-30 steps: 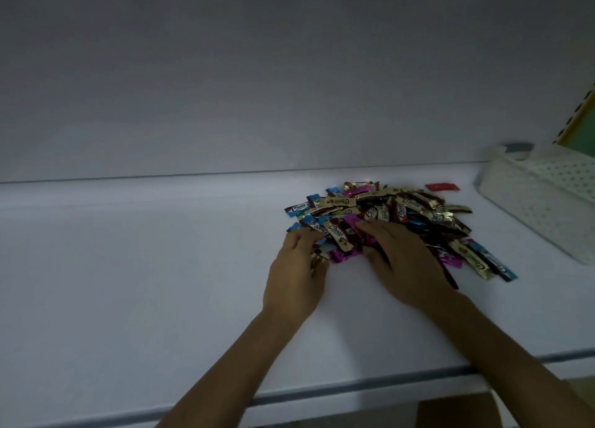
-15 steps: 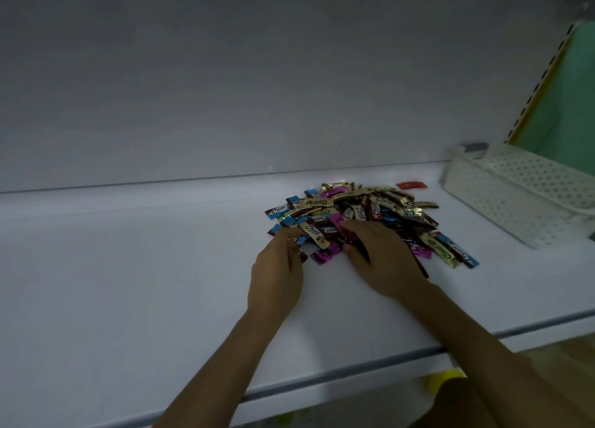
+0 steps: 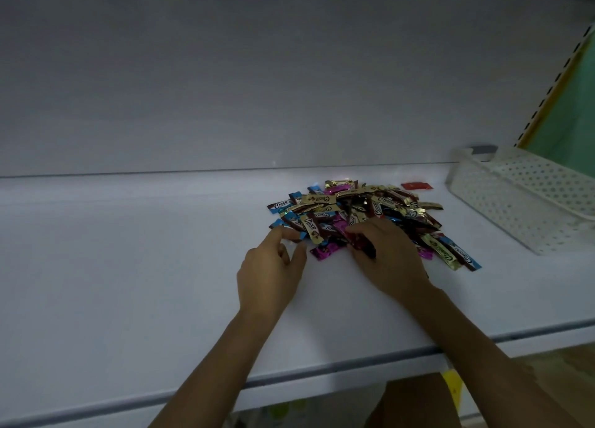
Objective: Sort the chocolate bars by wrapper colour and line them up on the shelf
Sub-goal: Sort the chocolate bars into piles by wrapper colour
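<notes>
Left hand has drawn back off the heap of foil-wrapped chocolate bars, grip released; right hand now pinches a dark red bar; sorting barely begun.

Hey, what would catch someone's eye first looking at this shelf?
The jumbled pile of chocolate bars in blue, gold and pink wrappers, midway along the shelf. The left hand and right hand touch its near edge; a white perforated basket sits at the right.

Glossy foil-like chocolate bars (crinkled, catching light), smooth matt white shelf, perforated plastic basket
</notes>
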